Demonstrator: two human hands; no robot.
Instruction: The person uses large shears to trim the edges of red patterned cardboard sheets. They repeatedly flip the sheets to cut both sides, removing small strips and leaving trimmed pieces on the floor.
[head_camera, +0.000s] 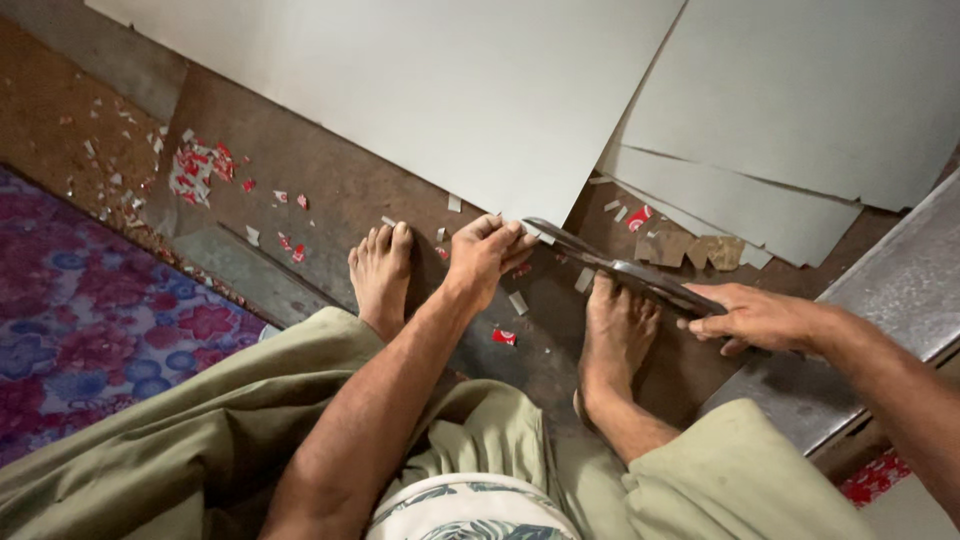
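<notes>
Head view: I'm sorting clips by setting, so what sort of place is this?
Probably a small floor-level workshop: large shears cutting a big pale sheet, more sheets stacked, and red and pale offcuts strewn over the bare floor.

Olive-green trousers (200, 430), leaf-patterned shirt (470, 510), bare feet (380, 270)

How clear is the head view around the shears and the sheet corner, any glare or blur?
Head view: soft, dim, even light, no glare on the big grey sheet; the shears look slightly soft, the right hand and left hand read clearly; wide-angle bending at the edges; floor scraps sharp enough.
</notes>
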